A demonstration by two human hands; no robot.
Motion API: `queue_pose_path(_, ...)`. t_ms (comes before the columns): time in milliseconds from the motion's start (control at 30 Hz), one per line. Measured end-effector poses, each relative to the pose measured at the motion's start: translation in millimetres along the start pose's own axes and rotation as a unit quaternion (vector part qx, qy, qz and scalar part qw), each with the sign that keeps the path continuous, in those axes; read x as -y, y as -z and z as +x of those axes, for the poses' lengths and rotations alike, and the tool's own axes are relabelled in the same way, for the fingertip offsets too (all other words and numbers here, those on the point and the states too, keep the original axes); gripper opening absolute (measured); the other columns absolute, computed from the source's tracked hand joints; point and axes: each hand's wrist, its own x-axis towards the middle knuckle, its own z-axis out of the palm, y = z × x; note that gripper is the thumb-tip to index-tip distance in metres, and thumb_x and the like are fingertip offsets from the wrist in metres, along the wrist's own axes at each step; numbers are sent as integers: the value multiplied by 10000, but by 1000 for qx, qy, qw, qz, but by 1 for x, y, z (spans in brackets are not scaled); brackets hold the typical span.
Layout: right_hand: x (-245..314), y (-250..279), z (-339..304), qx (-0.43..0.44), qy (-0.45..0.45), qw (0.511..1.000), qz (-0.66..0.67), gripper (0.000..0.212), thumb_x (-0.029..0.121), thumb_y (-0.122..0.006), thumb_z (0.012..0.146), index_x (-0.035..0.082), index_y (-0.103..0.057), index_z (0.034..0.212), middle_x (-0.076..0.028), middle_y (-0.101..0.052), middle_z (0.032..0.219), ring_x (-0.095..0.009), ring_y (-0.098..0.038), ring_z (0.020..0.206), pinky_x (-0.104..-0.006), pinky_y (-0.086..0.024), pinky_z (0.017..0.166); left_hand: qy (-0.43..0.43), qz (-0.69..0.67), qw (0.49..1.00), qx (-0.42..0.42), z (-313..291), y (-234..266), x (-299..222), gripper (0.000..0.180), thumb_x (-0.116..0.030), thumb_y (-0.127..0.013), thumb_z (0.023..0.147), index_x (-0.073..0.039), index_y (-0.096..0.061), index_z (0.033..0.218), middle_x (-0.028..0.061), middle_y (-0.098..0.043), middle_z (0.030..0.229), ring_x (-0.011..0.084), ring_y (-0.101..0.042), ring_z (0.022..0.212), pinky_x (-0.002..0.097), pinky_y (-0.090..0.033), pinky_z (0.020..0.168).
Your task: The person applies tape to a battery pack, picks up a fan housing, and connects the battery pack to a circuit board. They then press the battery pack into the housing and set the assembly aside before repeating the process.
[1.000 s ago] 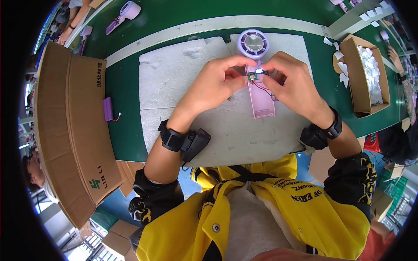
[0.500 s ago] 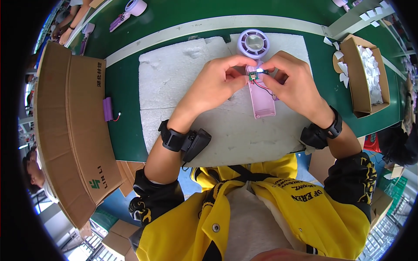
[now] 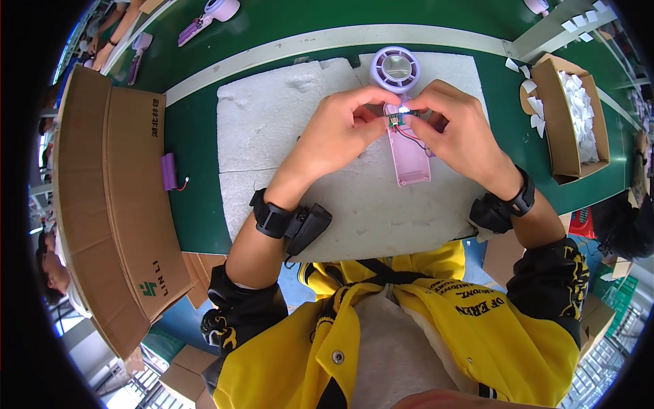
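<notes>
A small green circuit board with a bright white light on it sits at the neck of a purple handheld fan. My left hand pinches the board's left side between thumb and fingertips. From the right, my right hand grips the same board, its fingertips by the light. The fan's round head points away from me, and its open pink-purple handle shell lies toward me. Red and black wires run from the board toward my right palm. Fingers partly hide the board.
White foam sheets lie under the work on a green table. At the left, a large cardboard box stands by a purple battery with a wire. A carton of white pieces sits right. Other fans lie beyond a pale rail.
Both hands hold nearly the same pose on the board. The fan under them has shifted very slightly left. Beyond the rail, the fans at the far left have moved a little right.
</notes>
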Motion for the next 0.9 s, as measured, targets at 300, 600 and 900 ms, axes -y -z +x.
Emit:
queue_pose_path(300,2,1,2,7,-69,997,26,135,-4,-669,824,-21,-582,925,-72,-625,809,-120,-611,527,-257,-437,467,-55,28,997,-44,2,-6,2,256,-11,-591,857,-87,-722,1064,55,-672,794,90,-555,621,254,-468,590)
queue_pose_path(600,4,5,5,99,-142,981,84,112,8,-628,860,-24,-531,905,-67,-600,748,-94,-561,511,-248,-401,456,-78,108,990,-37,3,-8,-5,252,-19,-612,845,-123,-742,1034,87,-693,809,160,-639,682,266,-497,650)
queue_pose_path(900,5,7,2,139,-120,981,61,294,77,-693,839,10,-502,1052,-67,-550,734,-111,-538,539,-269,-411,487,-75,45,995,-49,3,-7,2,245,-26,-643,836,-108,-737,1047,92,-701,835,140,-634,689,275,-502,651)
